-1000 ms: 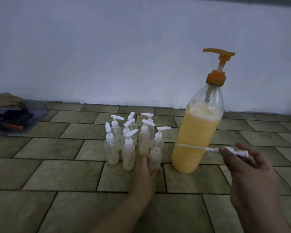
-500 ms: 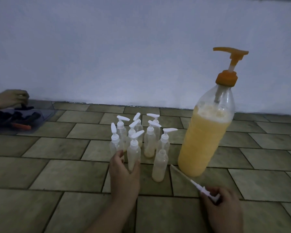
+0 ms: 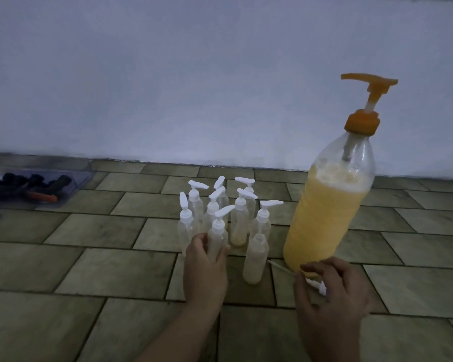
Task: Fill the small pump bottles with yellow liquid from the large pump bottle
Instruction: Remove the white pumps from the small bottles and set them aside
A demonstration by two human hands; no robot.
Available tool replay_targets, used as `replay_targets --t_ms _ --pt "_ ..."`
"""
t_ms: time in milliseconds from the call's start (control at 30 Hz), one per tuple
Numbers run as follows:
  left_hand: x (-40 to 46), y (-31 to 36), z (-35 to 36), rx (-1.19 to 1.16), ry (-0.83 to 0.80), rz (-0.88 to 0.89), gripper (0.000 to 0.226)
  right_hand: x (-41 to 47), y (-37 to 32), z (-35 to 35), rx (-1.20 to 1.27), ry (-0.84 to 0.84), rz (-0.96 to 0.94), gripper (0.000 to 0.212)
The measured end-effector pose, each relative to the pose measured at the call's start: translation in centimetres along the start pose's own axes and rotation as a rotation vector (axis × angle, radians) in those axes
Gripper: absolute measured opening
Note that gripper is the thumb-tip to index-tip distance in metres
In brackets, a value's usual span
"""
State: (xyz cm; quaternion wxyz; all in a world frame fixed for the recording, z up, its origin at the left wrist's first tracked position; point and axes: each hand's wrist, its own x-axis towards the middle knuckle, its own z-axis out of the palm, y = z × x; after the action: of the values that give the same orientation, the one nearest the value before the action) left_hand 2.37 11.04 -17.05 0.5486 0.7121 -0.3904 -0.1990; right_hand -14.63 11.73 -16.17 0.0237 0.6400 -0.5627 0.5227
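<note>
Left hand (image 3: 205, 259) grips a capped small bottle (image 3: 218, 235) to pull it over, right hand (image 3: 332, 288) pinches the loose pump (image 3: 315, 283) off the open bottle (image 3: 255, 258).

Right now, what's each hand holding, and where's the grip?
Left hand grips a capped small bottle round its lower body. Right hand is over a loose white pump on the floor; whether it pinches it cannot be told.

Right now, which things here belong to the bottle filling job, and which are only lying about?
Part of the job:
- large pump bottle
- uncapped small bottle
- loose white pump, under the right hand
- capped small bottle, gripped by the left hand
- other small bottles

Lying about:
- clear tray of dark tools, far left
</note>
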Motion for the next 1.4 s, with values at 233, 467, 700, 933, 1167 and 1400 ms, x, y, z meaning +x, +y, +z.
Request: replay_targets --t_ms 233,467,700,933,1167,1400 --pt "-1.8 0.5 -1.6 -0.029 0.047 0.160 0.039 2.6 -5.8 0.6 0.124 -0.164 -0.100 0.023" --pt "-2.5 1.8 -1.9 -0.112 0.044 0.242 0.041 5.1 -9.7 1.9 0.020 -0.311 -0.068 0.050" --pt "-2.8 2.3 -2.4 -0.275 -0.080 0.199 0.033 7.9 -9.7 1.1 0.383 -0.705 0.185 0.017" --pt "-3.1 3.3 -2.7 -0.238 -0.130 0.311 0.039 7.2 -9.6 0.6 0.508 -0.668 0.202 0.093" --pt "-3.2 3.0 -2.3 -0.085 -0.111 0.344 0.041 7.1 -9.4 -0.3 0.698 -0.589 0.175 0.033" --pt "-2.9 2.2 -1.2 -0.051 -0.141 0.299 0.045 8.3 -8.6 -0.7 0.487 -0.459 -0.056 0.026"
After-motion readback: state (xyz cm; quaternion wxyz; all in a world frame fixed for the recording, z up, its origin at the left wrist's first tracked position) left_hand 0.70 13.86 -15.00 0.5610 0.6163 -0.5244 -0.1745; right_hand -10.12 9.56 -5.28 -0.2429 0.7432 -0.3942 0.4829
